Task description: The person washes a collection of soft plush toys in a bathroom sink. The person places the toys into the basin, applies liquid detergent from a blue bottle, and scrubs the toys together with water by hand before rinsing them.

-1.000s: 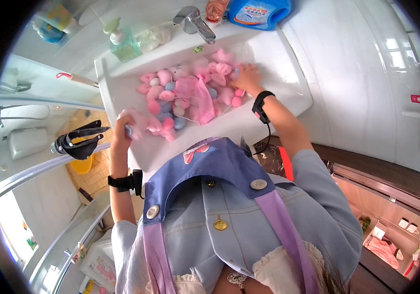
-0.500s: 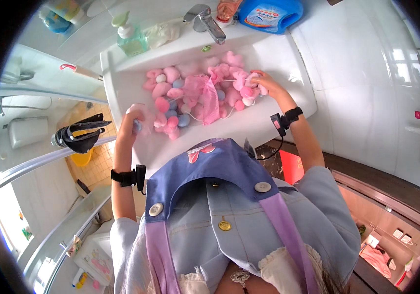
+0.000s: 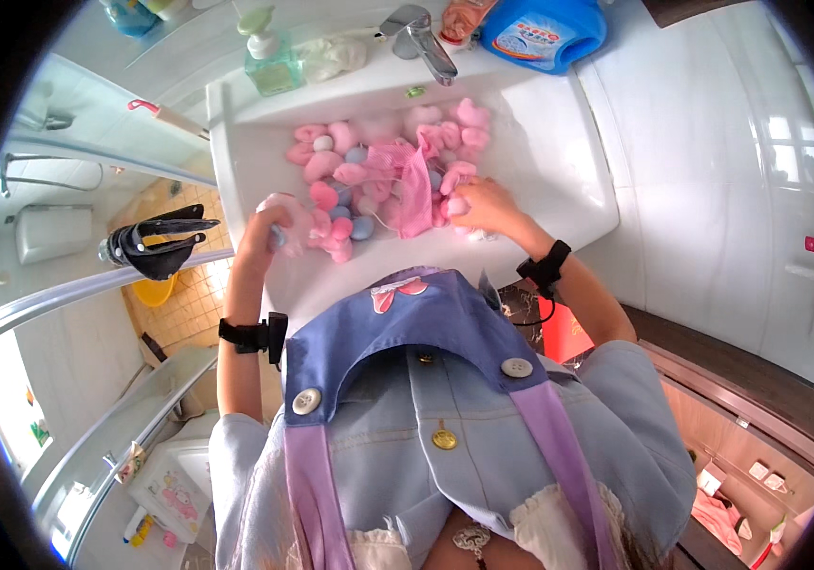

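A heap of soft pink, blue and white balls (image 3: 321, 165), linked in places by a white cord, lies in the white sink (image 3: 559, 171). Across the heap's middle is draped a pink mesh cloth (image 3: 414, 198). At the sink's left side, my left hand (image 3: 264, 236) is closed around a pale pink fluffy piece (image 3: 295, 218), with a pale blue ball showing by the fingers. My right hand (image 3: 488, 209) reaches in from the right, its fingers curled over pink balls (image 3: 456, 203) just right of the cloth. Its fingertips are partly hidden.
A chrome faucet (image 3: 421, 47) stands at the sink's back. Behind it are a blue detergent bottle (image 3: 545, 36) and a green pump bottle (image 3: 272, 63), with a crumpled clear bag (image 3: 333, 59) alongside. A pink-handled brush (image 3: 164, 116) lies left of the sink.
My right hand has moved left and toward me, drawing the right-hand balls in against the mesh cloth. My left hand stays at the left side, still holding its fluffy piece. The whole view has shifted slightly.
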Motion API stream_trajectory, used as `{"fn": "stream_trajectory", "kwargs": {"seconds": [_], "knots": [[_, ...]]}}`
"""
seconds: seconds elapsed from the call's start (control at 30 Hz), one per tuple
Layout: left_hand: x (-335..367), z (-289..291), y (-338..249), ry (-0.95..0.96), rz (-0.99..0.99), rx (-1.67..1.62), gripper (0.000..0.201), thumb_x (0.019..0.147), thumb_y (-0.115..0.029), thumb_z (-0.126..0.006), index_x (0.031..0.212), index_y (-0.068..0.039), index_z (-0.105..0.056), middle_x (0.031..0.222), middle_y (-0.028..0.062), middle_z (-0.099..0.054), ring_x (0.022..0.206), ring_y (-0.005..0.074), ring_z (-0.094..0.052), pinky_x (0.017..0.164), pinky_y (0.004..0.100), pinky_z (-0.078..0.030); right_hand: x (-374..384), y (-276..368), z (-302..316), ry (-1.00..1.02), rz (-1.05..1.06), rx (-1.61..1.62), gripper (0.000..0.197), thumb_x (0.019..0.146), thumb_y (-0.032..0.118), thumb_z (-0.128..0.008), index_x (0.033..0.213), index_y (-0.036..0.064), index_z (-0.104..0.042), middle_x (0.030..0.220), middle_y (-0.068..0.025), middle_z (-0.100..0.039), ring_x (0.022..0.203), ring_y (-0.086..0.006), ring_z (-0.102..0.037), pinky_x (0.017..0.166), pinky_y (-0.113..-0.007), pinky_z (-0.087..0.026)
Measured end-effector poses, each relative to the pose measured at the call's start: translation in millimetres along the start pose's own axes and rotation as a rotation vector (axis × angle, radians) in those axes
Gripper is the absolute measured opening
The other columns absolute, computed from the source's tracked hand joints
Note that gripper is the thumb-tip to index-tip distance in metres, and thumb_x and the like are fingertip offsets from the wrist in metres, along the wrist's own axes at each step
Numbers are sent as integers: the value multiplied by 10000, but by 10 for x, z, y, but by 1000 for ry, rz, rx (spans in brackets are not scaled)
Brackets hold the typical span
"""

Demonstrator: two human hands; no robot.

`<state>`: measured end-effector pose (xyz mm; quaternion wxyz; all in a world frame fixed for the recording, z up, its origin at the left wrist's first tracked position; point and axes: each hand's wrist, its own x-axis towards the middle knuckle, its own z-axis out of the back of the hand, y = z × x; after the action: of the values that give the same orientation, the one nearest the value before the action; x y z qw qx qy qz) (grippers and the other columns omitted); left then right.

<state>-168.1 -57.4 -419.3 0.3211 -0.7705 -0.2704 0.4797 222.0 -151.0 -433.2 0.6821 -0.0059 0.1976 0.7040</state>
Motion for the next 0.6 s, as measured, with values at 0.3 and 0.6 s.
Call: {"fn": "stream_trajectory", "kwargs": {"seconds": [0.3,0.6], "knots": [[-64,-112,-19,38,-75,34,189,681,-143,-508,808,-11,-555,829,58,-549,733,165,-529,624,262,-439,29,455,-176,151,-4,-97,658,631,422,-680,1147,69,-475,1110,-252,-485,970,-404,-521,758,-475,-464],[-102,-147,52,96,-194,19,170,690,-158,-513,763,-12,-559,846,62,-558,760,158,-519,654,250,-419,130,340,-255,81,98,-38,325,663,325,-608,858,66,-599,759,-142,-620,723,-315,-609,599,-438,-473]]}}
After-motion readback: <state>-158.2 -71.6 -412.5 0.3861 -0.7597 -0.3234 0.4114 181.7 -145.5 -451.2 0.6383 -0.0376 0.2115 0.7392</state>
